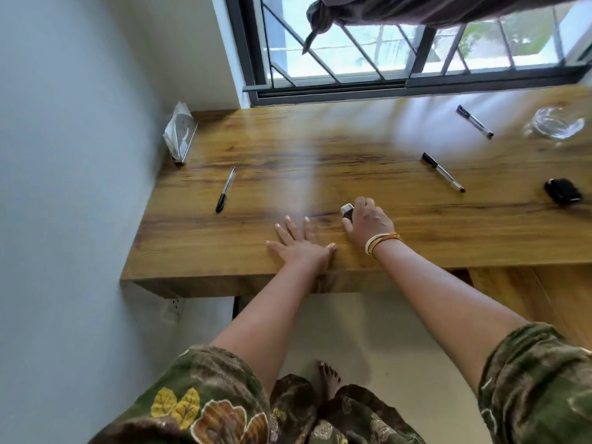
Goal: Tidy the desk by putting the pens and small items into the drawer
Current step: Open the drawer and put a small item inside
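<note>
Taking the wooden desk (288,149) from its wall end: a tissue pack (178,133) stands in the far corner, and a dark pen (226,190) lies a little nearer the front edge. It looks light and stiff, apt to roll, so I would pinch it at mid-barrel.

Towards the middle, the left hand (301,243) lies flat on the desk near the front edge, fingers straight and spread, grasping nothing; its forearm reaches straight in from the body.

Just beside it, the right hand (368,221) arches over a small dark item with a silvery top (347,211), fingers curled around it, wrist raised slightly off the desk. It appears hard, light and compact, best held at its sides, as now.

Further along lie a clear pen with a black cap (443,172) and, towards the window, a second capped pen (475,121), both slim and smooth. Beyond stand a glass dish (555,122), breakable and likely slippery, and a small black object (563,191) near the desk's right end.

No drawer is plainly visible.
</note>
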Demonstrator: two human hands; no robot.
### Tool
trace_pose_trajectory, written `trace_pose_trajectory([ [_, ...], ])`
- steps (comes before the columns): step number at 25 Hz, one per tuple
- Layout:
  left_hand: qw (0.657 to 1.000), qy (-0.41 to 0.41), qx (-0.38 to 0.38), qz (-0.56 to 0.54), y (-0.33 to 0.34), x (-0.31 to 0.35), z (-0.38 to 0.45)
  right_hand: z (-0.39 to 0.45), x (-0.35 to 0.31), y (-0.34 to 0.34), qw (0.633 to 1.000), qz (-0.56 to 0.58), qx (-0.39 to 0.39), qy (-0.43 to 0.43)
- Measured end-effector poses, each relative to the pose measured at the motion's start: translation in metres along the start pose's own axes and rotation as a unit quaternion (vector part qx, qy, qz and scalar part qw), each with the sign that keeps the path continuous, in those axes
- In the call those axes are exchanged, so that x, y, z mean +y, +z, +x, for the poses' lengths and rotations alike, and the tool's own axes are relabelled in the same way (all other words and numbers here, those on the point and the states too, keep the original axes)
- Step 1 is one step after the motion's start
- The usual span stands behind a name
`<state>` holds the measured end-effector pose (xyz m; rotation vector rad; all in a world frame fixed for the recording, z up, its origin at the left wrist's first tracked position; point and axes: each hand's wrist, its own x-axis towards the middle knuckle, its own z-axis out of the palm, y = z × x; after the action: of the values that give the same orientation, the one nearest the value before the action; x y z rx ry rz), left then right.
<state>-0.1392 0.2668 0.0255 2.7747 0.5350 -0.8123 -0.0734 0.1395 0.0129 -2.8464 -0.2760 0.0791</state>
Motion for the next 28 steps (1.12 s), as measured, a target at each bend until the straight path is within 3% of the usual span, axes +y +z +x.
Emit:
trace_pose_trajectory([
  [3, 0.998, 0.049, 0.029, 0.013, 0.021, 0.03, -0.02, -0.044, 0.016, 0.001, 0.992, 0.101, 0.076, 0.023],
  [7, 0.994, 0.102, 0.025, 0.037, 0.056, 0.063, -0.05, -0.098, 0.071, -0.009, 0.953, 0.214, 0.2, 0.076],
  [14, 0.988, 0.135, -0.023, 0.076, 0.074, 0.146, -0.069, -0.151, 0.188, -0.034, 0.837, 0.304, 0.34, 0.302],
  [16, 0.988, 0.129, -0.032, 0.074, 0.075, 0.173, -0.071, -0.154, 0.222, -0.031, 0.807, 0.338, 0.306, 0.374],
  [19, 0.987, 0.128, -0.039, 0.087, 0.078, 0.201, -0.069, -0.156, 0.267, -0.009, 0.761, 0.394, 0.178, 0.483],
  [22, 0.987, 0.098, -0.016, 0.125, 0.085, 0.208, -0.063, -0.153, 0.287, 0.003, 0.701, 0.464, 0.104, 0.532],
  [27, 0.988, 0.092, -0.006, 0.127, 0.089, 0.208, -0.062, -0.13, 0.286, 0.014, 0.675, 0.494, 0.069, 0.544],
  [28, 0.987, 0.091, -0.008, 0.13, 0.088, 0.207, -0.061, -0.126, 0.284, 0.017, 0.684, 0.48, 0.067, 0.544],
])
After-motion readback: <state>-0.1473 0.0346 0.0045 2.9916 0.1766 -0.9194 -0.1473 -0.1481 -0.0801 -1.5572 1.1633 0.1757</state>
